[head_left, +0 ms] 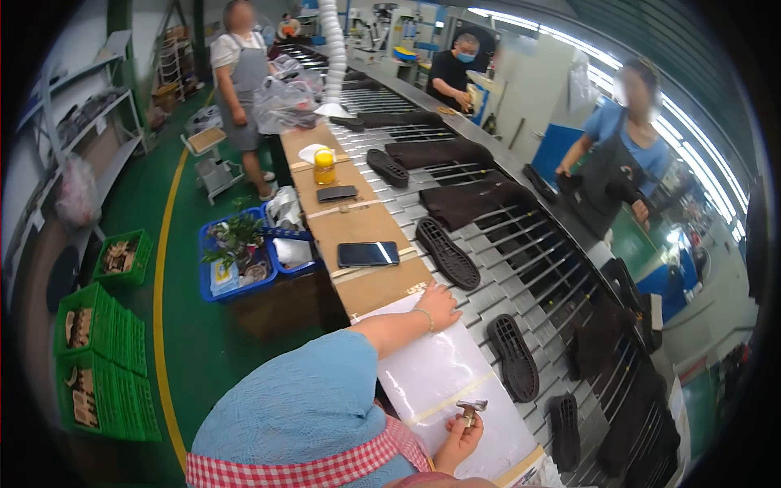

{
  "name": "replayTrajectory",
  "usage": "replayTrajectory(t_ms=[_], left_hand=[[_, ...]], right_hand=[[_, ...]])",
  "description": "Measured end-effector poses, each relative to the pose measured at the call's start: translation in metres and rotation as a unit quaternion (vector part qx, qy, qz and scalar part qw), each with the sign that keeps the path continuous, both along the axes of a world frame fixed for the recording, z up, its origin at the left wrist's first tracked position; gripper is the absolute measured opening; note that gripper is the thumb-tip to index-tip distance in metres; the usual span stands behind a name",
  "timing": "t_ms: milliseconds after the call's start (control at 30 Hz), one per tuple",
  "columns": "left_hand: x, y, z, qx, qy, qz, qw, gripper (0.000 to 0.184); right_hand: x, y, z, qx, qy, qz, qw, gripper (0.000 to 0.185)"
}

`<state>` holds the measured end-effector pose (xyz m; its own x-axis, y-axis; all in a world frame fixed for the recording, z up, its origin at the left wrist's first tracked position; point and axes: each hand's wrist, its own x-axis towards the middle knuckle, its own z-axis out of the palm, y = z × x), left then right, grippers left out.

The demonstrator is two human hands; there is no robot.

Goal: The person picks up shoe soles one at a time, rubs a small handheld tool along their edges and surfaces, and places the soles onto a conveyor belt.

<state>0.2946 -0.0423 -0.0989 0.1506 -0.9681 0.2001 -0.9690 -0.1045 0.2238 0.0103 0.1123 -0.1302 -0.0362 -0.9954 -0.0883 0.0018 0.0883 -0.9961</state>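
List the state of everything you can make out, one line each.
left hand, open, palm down
right hand, closed on the metal tool
metal tool, held
phone, lying flat, screen dark
yellow bottle, upright
shoe soles, lying spaced apart
green crates, mostly stacked
blue bins, filled

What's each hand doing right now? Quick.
Left hand: open, palm down at the edge of the white work surface, nothing visible in it.
Right hand: closed on a small metal object.
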Motion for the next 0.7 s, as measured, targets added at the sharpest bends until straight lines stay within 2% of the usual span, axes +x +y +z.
replayTrajectory(t_ms=[167, 700], left_hand=[[0.006, 0.002, 0.0, -0.008, 0.025, -0.006, 1.0, 0.042], [0.008, 0.003, 0.004, -0.005, 0.003, -0.007, 1.0, 0.042]], right_hand=[[-0.006, -0.009, -0.034, -0.059, 0.057, 0.017, 0.996, 0.037], [0.004, -0.002, -0.015, -0.092, 0.037, 0.035, 0.994, 0.037]])
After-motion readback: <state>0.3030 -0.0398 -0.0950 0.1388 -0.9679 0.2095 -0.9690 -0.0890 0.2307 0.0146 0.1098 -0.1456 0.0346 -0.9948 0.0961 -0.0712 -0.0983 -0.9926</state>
